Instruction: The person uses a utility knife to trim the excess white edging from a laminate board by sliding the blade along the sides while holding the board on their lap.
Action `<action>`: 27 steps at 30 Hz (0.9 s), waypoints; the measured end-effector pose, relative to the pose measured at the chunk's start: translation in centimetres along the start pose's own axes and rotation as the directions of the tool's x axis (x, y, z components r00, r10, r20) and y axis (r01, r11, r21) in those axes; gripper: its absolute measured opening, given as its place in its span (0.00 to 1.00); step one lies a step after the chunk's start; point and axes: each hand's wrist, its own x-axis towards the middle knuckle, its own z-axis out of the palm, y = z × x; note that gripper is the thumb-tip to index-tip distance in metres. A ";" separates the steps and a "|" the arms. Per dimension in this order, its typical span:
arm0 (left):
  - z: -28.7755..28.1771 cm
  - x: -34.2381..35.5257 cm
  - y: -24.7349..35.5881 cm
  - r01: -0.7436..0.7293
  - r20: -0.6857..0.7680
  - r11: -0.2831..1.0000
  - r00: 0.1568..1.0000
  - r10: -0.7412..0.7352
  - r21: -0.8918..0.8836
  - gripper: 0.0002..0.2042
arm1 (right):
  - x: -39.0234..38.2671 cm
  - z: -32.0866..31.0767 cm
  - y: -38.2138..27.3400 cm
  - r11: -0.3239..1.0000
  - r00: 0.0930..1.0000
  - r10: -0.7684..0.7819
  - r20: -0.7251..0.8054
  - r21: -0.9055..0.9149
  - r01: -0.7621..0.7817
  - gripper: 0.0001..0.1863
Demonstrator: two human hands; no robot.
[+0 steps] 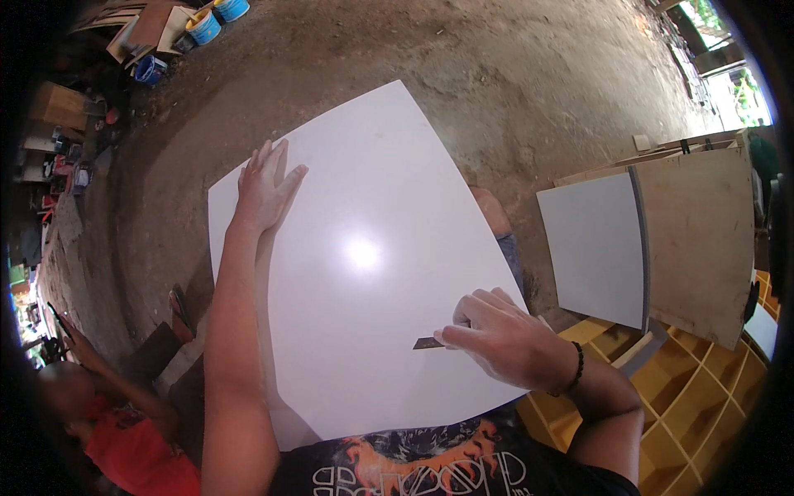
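A large glossy white board (pixel 364 174) lies across my lap, with a bright glare near its middle. Toward its far left edge, my left hand (pixel 266 192) rests on the surface, its fingers stretched out and the thumb apart. My right hand (pixel 495 329) is closed over the near right part of the board. From its fingers sticks out a short, dark, flat blade (pixel 428 343) with a slanted end, lying close to the white surface. The rest of the blade is hidden inside the hand.
At right, a smaller white panel (pixel 591 248) leans beside a plywood box (pixel 699 236). Below them is a yellow compartmented frame (pixel 678 405). A person in red (pixel 141 450) sits at lower left. Blue buckets (pixel 203 29) stand far left on the bare floor (pixel 513 74).
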 end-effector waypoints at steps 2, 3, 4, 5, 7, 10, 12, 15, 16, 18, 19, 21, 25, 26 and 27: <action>-0.2 0.1 -0.1 -0.003 0.000 1.000 1.000 0.003 -0.009 0.38 | 0.2 -0.7 0.0 0.998 0.998 0.050 -0.027 -0.026 -0.051 0.13; -0.3 0.0 -0.2 -0.007 0.000 1.000 1.000 0.007 -0.019 0.39 | 0.3 -0.9 0.0 0.996 0.996 0.075 -0.041 -0.038 -0.077 0.14; -0.2 -0.1 -0.1 -0.005 -0.001 1.000 1.000 0.005 -0.018 0.39 | 0.3 -0.9 0.1 0.996 0.997 0.073 -0.040 -0.038 -0.075 0.14; -0.1 -0.1 0.7 -0.040 0.019 0.999 0.999 0.040 0.010 0.40 | 0.2 -0.7 0.1 0.999 0.999 0.019 -0.031 -0.035 -0.020 0.14; 0.0 -1.7 2.5 -0.136 0.068 0.989 0.989 0.133 0.050 0.42 | -0.2 -0.4 1.1 0.995 0.982 0.043 -0.184 -0.076 -0.058 0.11; -2.1 -6.2 10.2 -0.345 0.188 0.937 0.918 0.350 -0.063 0.48 | -0.6 -1.2 2.2 0.955 0.844 0.294 -0.448 0.172 -0.241 0.07; -1.1 -10.6 12.5 -0.564 0.183 0.801 0.782 0.596 -0.199 0.56 | -1.0 -1.2 1.9 0.889 0.742 0.448 -0.498 0.333 -0.314 0.07; -1.2 -19.2 17.1 -0.724 0.240 0.471 0.407 0.881 -0.504 0.50 | -0.7 -0.7 1.4 0.787 0.592 0.595 -0.544 0.541 -0.295 0.07; -1.2 -21.7 18.0 -0.779 0.175 0.272 0.208 0.962 -0.565 0.45 | -0.4 -0.4 1.1 0.764 0.576 0.603 -0.552 0.607 -0.219 0.06; -1.0 -22.7 18.0 -0.804 0.139 0.278 0.241 0.961 -0.525 0.38 | -0.3 0.1 0.7 0.734 0.557 0.614 -0.559 0.664 -0.143 0.06; -0.7 -21.6 17.5 -0.775 0.183 0.359 0.310 0.933 -0.520 0.36 | -0.4 0.3 0.6 0.698 0.581 0.646 -0.495 0.691 -0.189 0.06; -2.7 -16.5 14.9 -0.701 0.298 0.664 0.596 0.746 -0.261 0.33 | -1.2 0.6 0.4 0.661 0.586 0.683 -0.436 0.711 -0.240 0.07; -1.0 -9.1 1.2 -0.087 0.014 0.995 0.996 0.088 -0.049 0.38 | -0.7 0.5 -0.3 0.754 0.755 0.594 -0.276 0.519 -0.403 0.07; -0.7 -9.4 0.2 -0.081 0.008 0.996 0.997 0.081 -0.043 0.38 | -0.6 0.6 -0.2 0.733 0.748 0.609 -0.264 0.546 -0.404 0.06; -0.4 -10.0 -0.6 0.005 -0.009 1.000 1.000 -0.005 -0.021 0.40 | -0.6 0.8 -0.1 0.710 0.738 0.627 -0.251 0.574 -0.408 0.06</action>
